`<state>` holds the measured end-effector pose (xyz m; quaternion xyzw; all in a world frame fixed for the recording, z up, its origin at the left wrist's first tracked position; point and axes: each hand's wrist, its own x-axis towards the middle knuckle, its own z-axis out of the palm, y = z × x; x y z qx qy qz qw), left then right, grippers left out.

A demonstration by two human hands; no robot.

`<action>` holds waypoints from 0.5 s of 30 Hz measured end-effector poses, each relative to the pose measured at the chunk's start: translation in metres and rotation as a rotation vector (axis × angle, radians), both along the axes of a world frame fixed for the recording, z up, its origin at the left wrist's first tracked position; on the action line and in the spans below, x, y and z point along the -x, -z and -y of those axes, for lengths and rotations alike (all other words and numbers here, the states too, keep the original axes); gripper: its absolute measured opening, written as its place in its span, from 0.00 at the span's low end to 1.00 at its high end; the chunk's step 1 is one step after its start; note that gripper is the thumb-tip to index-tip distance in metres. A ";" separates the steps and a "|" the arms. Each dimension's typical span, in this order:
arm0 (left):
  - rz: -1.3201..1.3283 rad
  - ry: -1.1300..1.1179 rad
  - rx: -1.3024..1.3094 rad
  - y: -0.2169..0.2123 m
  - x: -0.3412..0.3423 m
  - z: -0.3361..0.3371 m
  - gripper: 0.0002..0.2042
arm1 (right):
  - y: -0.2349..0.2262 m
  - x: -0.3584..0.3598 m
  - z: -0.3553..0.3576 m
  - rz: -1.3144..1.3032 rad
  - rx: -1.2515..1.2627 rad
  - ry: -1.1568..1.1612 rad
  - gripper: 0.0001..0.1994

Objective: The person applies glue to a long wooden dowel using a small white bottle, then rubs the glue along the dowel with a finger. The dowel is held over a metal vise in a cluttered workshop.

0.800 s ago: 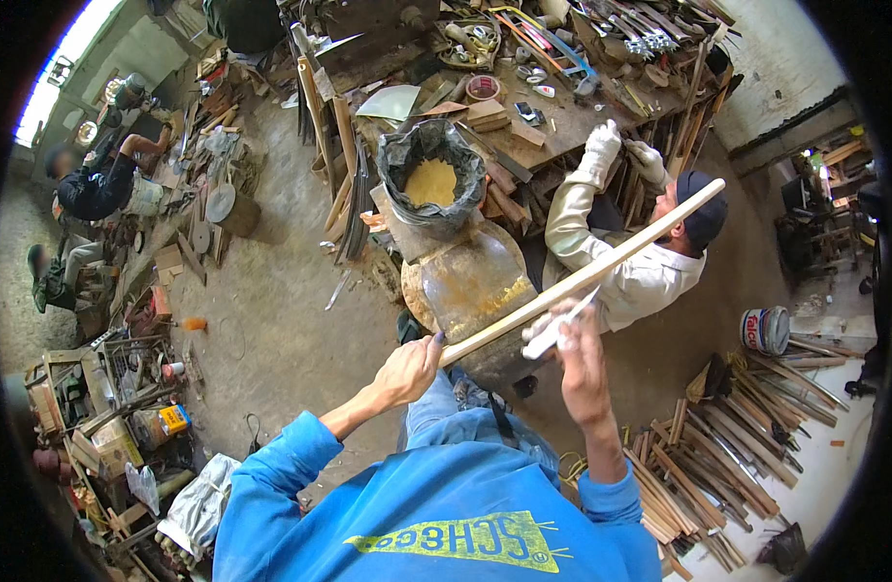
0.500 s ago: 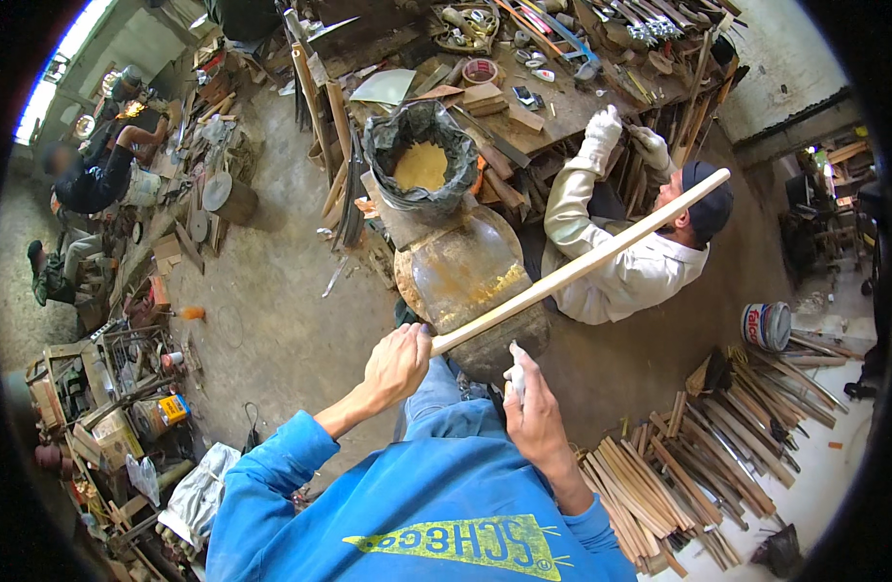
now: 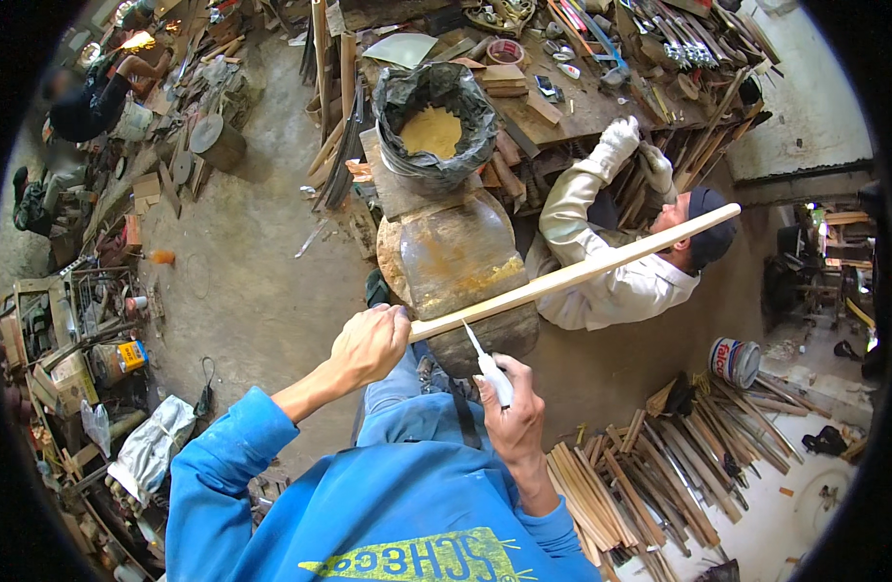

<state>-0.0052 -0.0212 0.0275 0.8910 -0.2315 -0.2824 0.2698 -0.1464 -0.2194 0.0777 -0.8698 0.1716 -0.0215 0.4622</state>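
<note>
My left hand (image 3: pixel 370 344) is closed around the near end of a long, pale wooden stick (image 3: pixel 572 274), which slants up to the right. In my right hand (image 3: pixel 517 415) is a small white squeeze bottle (image 3: pixel 495 382) with a thin, pointed nozzle. The nozzle's tip is at the stick's lower edge, a little right of my left hand; whether they touch I cannot tell. Beneath the stick is a worn seat-like block (image 3: pixel 451 254) with yellow dust on it. Just beyond stands a tub lined with dark plastic (image 3: pixel 392 126), containing yellowish powder (image 3: pixel 431 134).
A co-worker (image 3: pixel 601 276) in white with gloves sits at right, under the stick's far part. Behind is a cluttered workbench (image 3: pixel 586 114). Wooden strips (image 3: pixel 586 495) and a paint bucket (image 3: pixel 735 362) lie lower right. Sparks (image 3: pixel 137 41) fly near another person (image 3: pixel 87 107), upper left.
My right hand has turned, bringing the white bottle's nozzle into view against the stick. My left hand and the stick's near end have shifted left; the stick slants less steeply.
</note>
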 end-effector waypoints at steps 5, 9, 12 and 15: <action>-0.029 -0.049 -0.019 -0.005 0.001 0.004 0.17 | 0.001 0.001 0.005 0.065 0.010 0.023 0.12; -0.043 -0.043 -0.029 -0.006 0.000 0.004 0.17 | 0.006 0.004 0.007 0.104 0.002 -0.003 0.14; -0.035 -0.045 -0.026 -0.005 0.001 0.004 0.17 | 0.008 0.006 0.005 0.116 -0.039 0.007 0.15; -0.025 -0.042 -0.018 -0.004 0.001 0.003 0.17 | 0.011 0.007 0.002 0.121 -0.055 0.022 0.16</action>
